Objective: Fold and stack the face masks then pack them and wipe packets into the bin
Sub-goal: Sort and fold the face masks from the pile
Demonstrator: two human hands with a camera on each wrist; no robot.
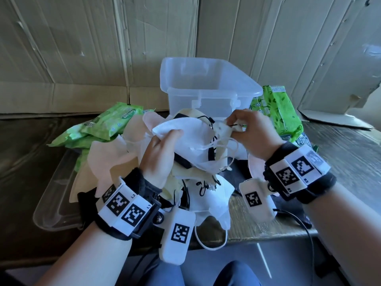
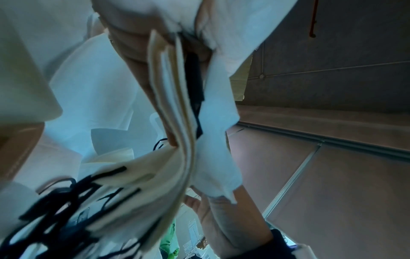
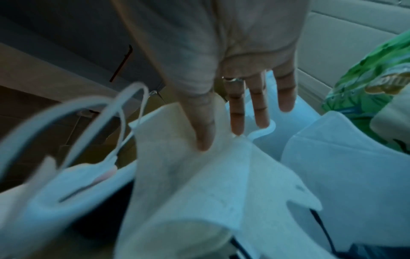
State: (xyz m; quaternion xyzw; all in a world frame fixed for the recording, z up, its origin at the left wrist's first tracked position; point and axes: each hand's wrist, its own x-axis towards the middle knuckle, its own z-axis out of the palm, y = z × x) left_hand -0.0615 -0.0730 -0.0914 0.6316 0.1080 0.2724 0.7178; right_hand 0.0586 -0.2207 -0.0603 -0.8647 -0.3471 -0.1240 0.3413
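Held stack of face masks [image 1: 193, 141]: left hand [image 1: 158, 157] fingers clamped; right hand [image 1: 250, 131] fingers pinched one end. Risk: tangled ear loops dragging the loose masks below.

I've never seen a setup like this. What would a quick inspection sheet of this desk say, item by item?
Surface: dark table, mostly covered.
Job's things: loose masks heaped in front; clear bin behind looks empty; green wipe packets on both sides of it.
Clutter: clear lid under the heap's left edge.
Hands: left hand holds a white mask; right hand pinches its far end.
Cables: black cable near the right wrist.
Surroundings: cardboard sheets behind.
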